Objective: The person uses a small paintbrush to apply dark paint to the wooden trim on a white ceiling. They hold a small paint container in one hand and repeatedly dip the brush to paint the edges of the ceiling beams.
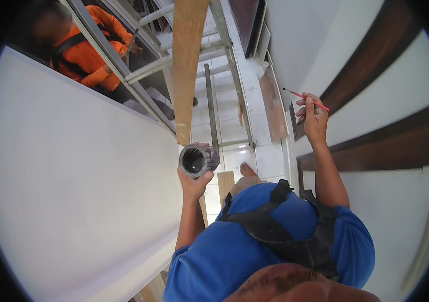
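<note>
My left hand (194, 183) is wrapped round a paint-smeared jar (214, 157) with dark liquid inside, held up at the middle of the view. In my right hand (315, 123) is a thin paintbrush (320, 105) with a red handle, pinched between the fingers. Its dark tip points left, away from my body. The brush is close to a white wall panel with dark brown wooden bands (360, 143) on my right. From this view I cannot tell whether the brush touches anything.
Ahead stands a metal ladder (238, 88), with a long wooden plank (187, 60) across it. A large white surface (68, 176) fills the left. Behind it, a person in orange (91, 48) is at work. A brown board (273, 108) leans near the right wall, over white floor tiles (234, 132).
</note>
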